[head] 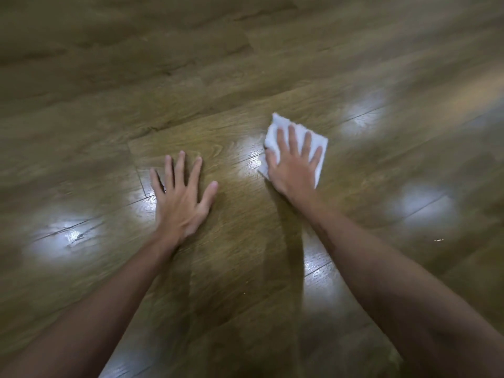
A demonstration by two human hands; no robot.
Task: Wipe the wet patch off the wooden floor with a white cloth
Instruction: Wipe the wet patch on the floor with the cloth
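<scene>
A folded white cloth lies flat on the wooden floor right of centre. My right hand presses down on it with straight, spread fingers and covers most of it. My left hand rests flat on the bare boards to the left, fingers spread, about a hand's width from the cloth. A shiny bright spot shows on the boards just left of the cloth; I cannot tell whether it is wet or a light reflection.
Brown planks fill the whole view, with seams running diagonally. Several bright glare spots lie on the boards, such as one at the left and one at the right. The frame edges are blurred.
</scene>
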